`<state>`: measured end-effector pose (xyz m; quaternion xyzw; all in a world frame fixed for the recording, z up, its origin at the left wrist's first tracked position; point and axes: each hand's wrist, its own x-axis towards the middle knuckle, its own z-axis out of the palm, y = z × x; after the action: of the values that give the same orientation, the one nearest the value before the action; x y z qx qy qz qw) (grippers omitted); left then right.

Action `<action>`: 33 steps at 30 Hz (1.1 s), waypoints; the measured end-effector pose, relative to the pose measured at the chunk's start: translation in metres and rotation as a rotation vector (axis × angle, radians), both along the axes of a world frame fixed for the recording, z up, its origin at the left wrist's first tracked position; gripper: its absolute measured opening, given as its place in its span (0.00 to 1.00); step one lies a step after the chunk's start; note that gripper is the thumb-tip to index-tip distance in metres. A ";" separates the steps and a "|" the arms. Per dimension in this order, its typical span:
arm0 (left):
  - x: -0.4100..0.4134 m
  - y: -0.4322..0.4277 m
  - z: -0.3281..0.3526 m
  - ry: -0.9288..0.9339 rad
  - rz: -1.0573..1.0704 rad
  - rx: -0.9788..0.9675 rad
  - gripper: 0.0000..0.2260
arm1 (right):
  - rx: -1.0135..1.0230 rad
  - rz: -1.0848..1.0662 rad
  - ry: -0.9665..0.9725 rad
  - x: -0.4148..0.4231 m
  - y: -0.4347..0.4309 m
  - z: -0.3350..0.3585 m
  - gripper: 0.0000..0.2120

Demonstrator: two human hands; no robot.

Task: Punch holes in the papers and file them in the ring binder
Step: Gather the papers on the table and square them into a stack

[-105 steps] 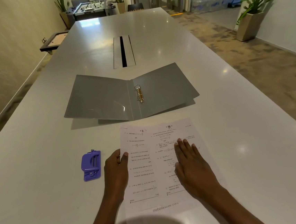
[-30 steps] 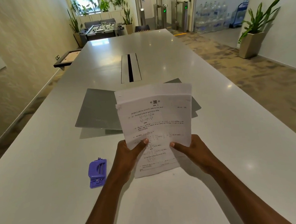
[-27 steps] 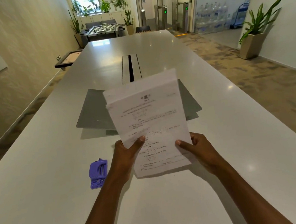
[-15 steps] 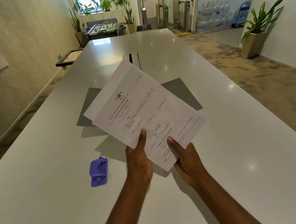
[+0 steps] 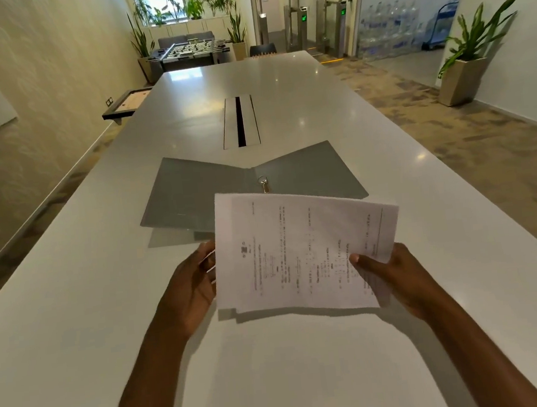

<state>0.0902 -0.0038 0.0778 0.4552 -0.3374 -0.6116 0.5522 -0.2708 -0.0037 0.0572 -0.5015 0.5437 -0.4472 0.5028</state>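
I hold a thin stack of printed white papers (image 5: pixel 298 249) above the table, turned sideways so the text runs vertically. My left hand (image 5: pixel 191 286) grips the stack's left edge. My right hand (image 5: pixel 395 273) grips its lower right corner, thumb on top. Beyond the papers a grey ring binder (image 5: pixel 193 190) lies open and flat, its metal rings (image 5: pixel 263 184) showing at the spine. The papers cover the binder's near middle. The purple hole punch is hidden from view.
The long white table (image 5: pixel 310 379) has a cable slot (image 5: pixel 239 120) past the binder. A potted plant (image 5: pixel 465 76) stands on the floor at right. A foosball table (image 5: pixel 187 52) stands beyond the far end.
The papers were lifted off the table and rotated clockwise from upright to sideways. My left hand shifted to the stack's left edge, my right to its right corner. The hole punch left the view.
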 end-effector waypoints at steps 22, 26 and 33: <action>-0.033 0.002 -0.040 -0.419 0.035 -0.078 0.13 | -0.079 0.026 -0.016 0.016 0.008 -0.023 0.14; -0.033 0.000 -0.033 -0.411 0.067 -0.073 0.10 | -0.058 -0.026 -0.051 0.005 -0.001 -0.017 0.11; -0.049 0.006 -0.028 -0.074 0.223 -0.022 0.16 | 0.163 -0.017 -0.829 0.031 0.003 -0.010 0.17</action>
<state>0.0417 0.0026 0.0495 0.5059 -0.3115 -0.5257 0.6088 -0.2399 -0.0004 0.0476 -0.2333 0.3332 -0.5706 0.7134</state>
